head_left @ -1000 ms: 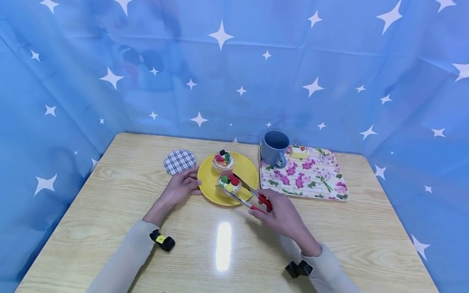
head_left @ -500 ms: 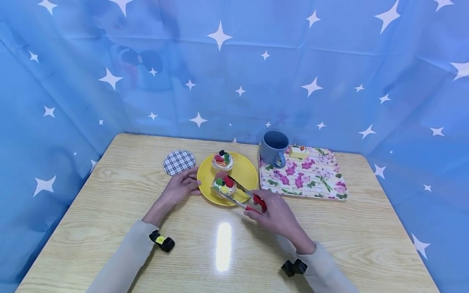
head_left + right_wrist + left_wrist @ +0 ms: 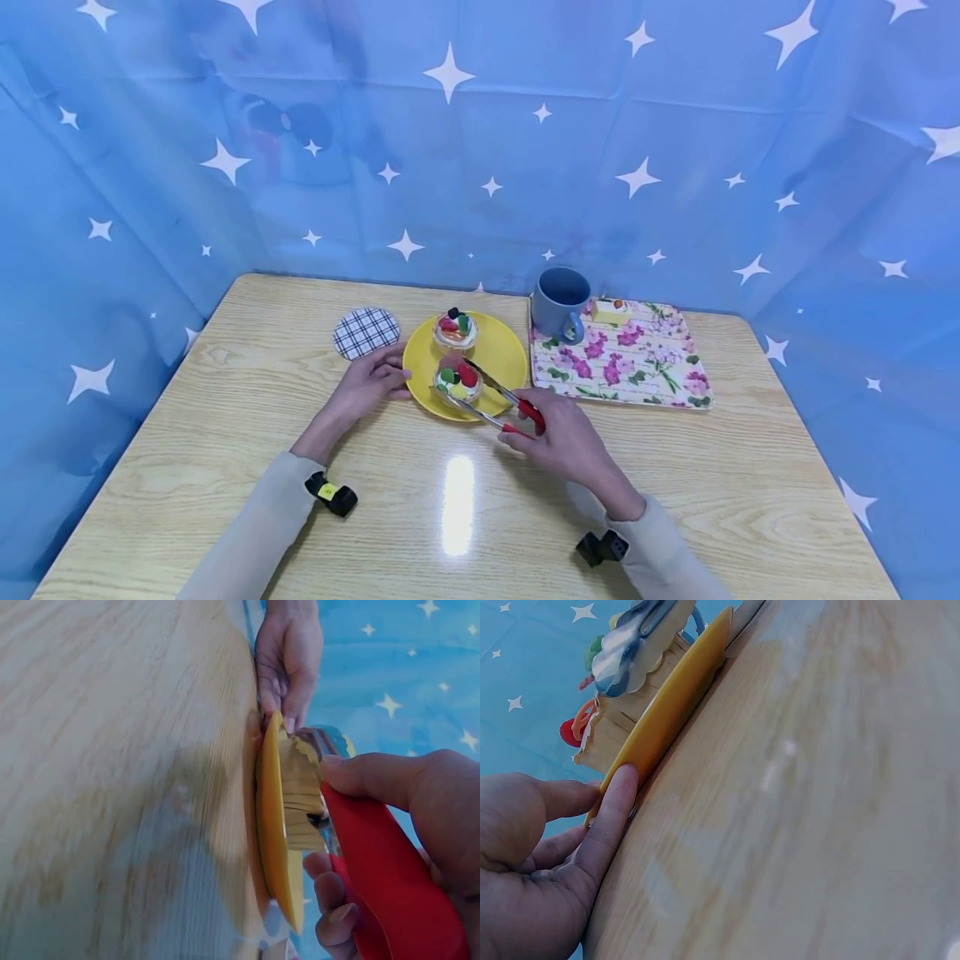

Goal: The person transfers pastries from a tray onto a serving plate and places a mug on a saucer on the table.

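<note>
My left hand [image 3: 367, 385] pinches the left rim of a yellow plate [image 3: 512, 350]; in the left wrist view, its fingers [image 3: 615, 799] lie on both faces of the rim. My right hand [image 3: 566, 437] grips metal tongs with red handles [image 3: 390, 877]. The tong tips stand around the near fruit-topped dessert cup [image 3: 457, 379], which is on or just over the plate's front part. Whether its base touches the plate is hard to tell. Behind it on the plate sits another fruit-topped dessert cup [image 3: 454, 332].
A checked round coaster [image 3: 367, 333] lies left of the plate. To the right is a floral tray [image 3: 600, 392] bearing a blue-grey mug [image 3: 558, 312] and a small yellow cake piece [image 3: 611, 312]. A blue starred curtain [image 3: 480, 125] hangs behind the wooden table [image 3: 375, 517].
My right hand, the tongs and the near dessert cup have shifted slightly left over the plate, then almost stopped. My left hand and the plate have stayed in place.
</note>
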`<state>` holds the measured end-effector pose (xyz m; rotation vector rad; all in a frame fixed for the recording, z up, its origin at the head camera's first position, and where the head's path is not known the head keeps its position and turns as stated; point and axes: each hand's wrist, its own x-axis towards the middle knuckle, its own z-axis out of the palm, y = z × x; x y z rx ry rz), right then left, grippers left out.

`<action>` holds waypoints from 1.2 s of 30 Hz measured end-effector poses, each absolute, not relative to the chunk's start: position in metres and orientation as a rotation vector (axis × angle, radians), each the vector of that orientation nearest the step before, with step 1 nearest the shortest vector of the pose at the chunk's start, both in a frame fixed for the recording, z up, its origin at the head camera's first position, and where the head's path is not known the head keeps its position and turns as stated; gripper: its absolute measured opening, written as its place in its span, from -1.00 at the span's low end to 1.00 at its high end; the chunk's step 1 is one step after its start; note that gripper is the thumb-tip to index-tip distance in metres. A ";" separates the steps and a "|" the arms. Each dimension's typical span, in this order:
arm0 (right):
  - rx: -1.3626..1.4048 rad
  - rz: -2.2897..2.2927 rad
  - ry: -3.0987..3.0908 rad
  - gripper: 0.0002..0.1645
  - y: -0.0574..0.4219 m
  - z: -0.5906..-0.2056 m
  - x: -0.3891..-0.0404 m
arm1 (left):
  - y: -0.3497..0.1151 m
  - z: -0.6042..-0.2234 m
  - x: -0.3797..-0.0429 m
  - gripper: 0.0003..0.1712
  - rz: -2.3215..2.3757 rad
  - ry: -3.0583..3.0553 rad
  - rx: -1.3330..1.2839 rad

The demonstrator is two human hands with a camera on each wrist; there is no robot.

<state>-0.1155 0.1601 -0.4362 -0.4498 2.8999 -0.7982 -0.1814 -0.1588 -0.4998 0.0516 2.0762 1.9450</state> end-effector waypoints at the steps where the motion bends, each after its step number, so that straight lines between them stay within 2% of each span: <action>1: -0.448 -0.799 2.899 -0.26 0.160 -0.436 -0.115 | -0.159 -0.500 -0.181 -0.32 1.949 2.073 0.051; 16: -0.479 -0.793 2.892 -0.25 0.168 -0.426 -0.114 | -0.158 -0.500 -0.183 -0.32 1.967 2.058 0.028; 36: -0.470 -0.788 2.886 -0.13 0.179 -0.415 -0.113 | -0.159 -0.500 -0.182 -0.31 1.958 2.073 0.053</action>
